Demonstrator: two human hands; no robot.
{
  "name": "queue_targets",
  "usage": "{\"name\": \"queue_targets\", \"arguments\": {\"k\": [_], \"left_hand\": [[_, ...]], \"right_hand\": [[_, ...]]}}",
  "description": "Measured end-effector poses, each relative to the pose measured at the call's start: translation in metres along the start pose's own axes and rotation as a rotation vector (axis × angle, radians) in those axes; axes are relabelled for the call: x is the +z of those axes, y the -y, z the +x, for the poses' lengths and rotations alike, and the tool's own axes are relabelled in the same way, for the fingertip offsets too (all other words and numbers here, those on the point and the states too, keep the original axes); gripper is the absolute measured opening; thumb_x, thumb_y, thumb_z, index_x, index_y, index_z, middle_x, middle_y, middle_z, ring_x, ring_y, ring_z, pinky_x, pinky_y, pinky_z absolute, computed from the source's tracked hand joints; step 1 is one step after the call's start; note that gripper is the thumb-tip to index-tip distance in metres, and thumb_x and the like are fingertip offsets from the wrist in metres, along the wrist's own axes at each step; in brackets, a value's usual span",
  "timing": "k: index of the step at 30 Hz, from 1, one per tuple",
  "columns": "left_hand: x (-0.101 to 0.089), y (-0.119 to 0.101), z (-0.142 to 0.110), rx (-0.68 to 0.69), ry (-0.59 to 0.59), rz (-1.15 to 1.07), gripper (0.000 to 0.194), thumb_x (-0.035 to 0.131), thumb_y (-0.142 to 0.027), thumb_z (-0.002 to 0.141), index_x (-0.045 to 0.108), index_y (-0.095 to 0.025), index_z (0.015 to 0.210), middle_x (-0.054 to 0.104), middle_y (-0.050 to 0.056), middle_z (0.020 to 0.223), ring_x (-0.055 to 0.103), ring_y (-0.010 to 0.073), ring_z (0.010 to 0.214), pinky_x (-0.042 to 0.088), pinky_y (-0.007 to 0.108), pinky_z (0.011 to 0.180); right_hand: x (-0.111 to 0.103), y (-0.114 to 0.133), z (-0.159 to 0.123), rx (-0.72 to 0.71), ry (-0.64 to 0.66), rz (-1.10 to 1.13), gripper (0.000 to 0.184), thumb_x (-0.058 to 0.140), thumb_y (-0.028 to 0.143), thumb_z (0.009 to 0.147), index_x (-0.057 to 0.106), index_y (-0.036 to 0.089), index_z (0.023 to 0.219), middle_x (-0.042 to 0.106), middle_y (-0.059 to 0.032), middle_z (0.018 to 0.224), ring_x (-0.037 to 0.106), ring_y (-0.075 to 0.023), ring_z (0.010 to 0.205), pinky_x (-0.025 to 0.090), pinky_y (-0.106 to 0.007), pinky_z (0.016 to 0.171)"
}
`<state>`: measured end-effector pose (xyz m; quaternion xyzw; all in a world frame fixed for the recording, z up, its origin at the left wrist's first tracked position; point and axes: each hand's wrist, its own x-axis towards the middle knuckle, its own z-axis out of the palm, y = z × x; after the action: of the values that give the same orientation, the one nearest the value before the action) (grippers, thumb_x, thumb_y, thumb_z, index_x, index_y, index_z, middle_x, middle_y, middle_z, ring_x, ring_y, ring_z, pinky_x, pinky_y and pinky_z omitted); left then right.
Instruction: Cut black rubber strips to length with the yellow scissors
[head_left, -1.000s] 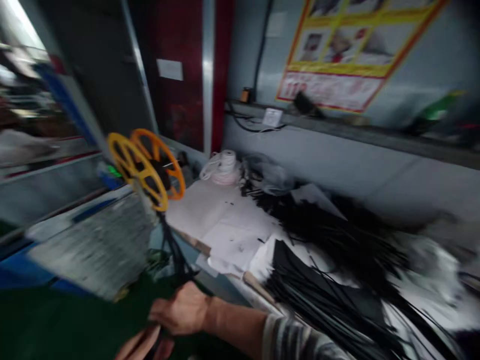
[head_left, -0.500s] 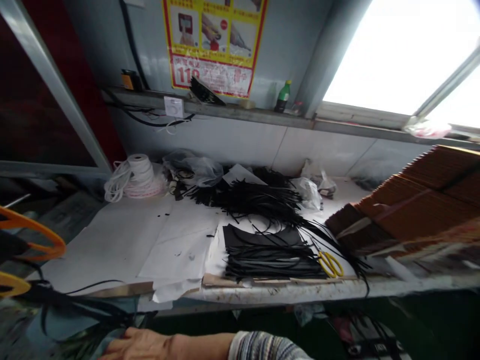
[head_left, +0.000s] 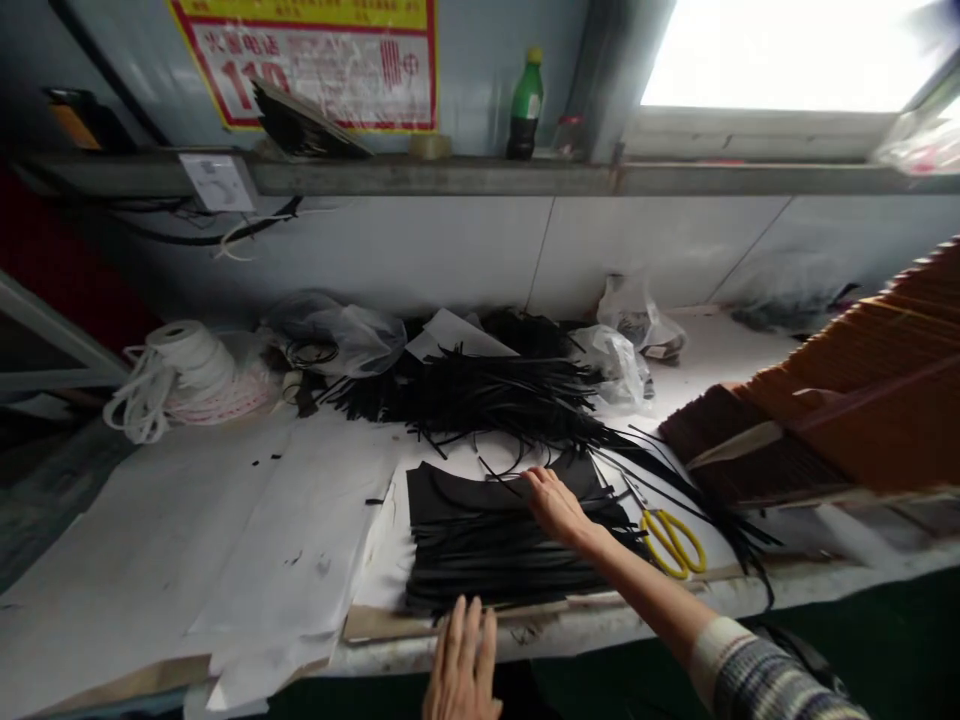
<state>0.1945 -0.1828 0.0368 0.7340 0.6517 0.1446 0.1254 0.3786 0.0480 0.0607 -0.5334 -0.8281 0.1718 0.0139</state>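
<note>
My left hand (head_left: 461, 665) is at the table's front edge, palm down with fingers stretched out, just in front of a bundle of black strips (head_left: 495, 570). Nothing shows in it. Farther in, my right hand (head_left: 556, 508) reaches over the bundle from the right. Its fingers point left, loosely bent, with the fingertips by a thin loose strip; no hold on it is visible. The strips lie on a black sheet (head_left: 442, 490). To the right of them rest scissors with yellow handles (head_left: 675, 543). Behind lies a larger heap of black strips (head_left: 495, 390).
White paper (head_left: 277, 540) covers the table's left side. Rolls of white cord (head_left: 191, 360) and clear plastic bags (head_left: 619, 365) stand toward the wall. Stacked brown pieces (head_left: 847, 400) rise on the right. A green-capped bottle (head_left: 527, 110) stands on the ledge.
The view has turned left-to-right and come closer to the table. The earlier hand at lower left, by orange-handled scissors, is gone from there; both hands are now at the black strips.
</note>
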Motion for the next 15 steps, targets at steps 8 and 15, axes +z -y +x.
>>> {"name": "queue_targets", "arguments": {"k": [8, 15], "left_hand": [[0.080, -0.039, 0.121, 0.163, 0.266, 0.222, 0.092, 0.047, -0.003, 0.069, 0.005, -0.015, 0.150, 0.028, 0.013, 0.153, 0.023, 0.0295, 0.141, 0.027, 0.048, 0.115], [0.106, -0.052, 0.131, -0.002, 0.238, 0.287, 0.097, 0.049, -0.003, 0.065, 0.004, -0.015, 0.150, 0.047, 0.012, 0.140, 0.043, 0.0296, 0.129, 0.032, 0.047, 0.113]], "right_hand": [[0.044, -0.092, 0.043, -0.051, 0.117, 0.027, 0.029, 0.046, 0.010, 0.084, 0.053, 0.014, 0.112, 0.059, -0.0116, 0.106, 0.050, -0.0255, 0.101, 0.034, -0.038, 0.084], [0.045, -0.106, 0.024, -0.218, 0.171, 0.060, 0.019, 0.040, 0.015, 0.092, 0.057, 0.019, 0.086, 0.058, -0.0078, 0.092, 0.049, -0.0215, 0.087, 0.030, -0.036, 0.079]]}}
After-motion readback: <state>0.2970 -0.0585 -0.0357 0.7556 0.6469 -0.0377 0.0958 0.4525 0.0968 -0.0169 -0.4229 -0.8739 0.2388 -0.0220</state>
